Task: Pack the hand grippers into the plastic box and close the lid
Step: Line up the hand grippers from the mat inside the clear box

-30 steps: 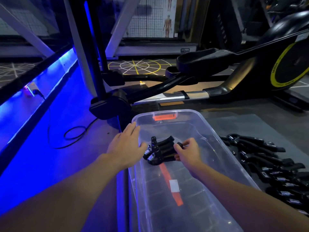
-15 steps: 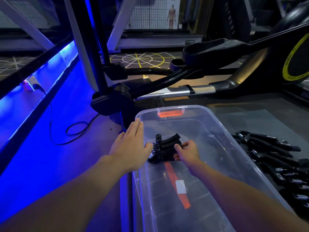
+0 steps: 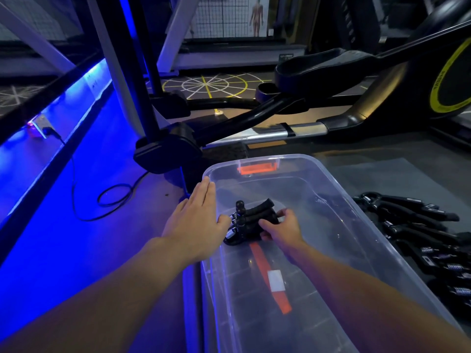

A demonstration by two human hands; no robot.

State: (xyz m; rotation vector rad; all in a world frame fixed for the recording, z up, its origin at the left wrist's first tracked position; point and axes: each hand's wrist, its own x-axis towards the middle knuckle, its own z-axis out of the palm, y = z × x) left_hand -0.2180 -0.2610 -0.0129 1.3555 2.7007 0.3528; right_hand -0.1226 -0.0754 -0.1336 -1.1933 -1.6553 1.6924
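Your box (image 3: pixel 305 189) was clear, glossy plastic with smooth walls. The grippers (image 3: pixel 251 221) in it had matt black handles and shiny metal springs (image 3: pixel 230 234). At three o'clock, the pile (image 3: pixel 413 220) showed the same matt black and bright coils on a dull mat (image 3: pixel 397 174). At twelve, the rail (image 3: pixel 300 131) was polished metal.

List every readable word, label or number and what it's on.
Nothing reads clearly.
Yellow ring on the exercise machine: dark lettering, blurred.
White label on the orange strip seen through the plastic box: no legible text.
Tags on the hand grippers beside the box: too small.
Anatomy poster: no readable words.
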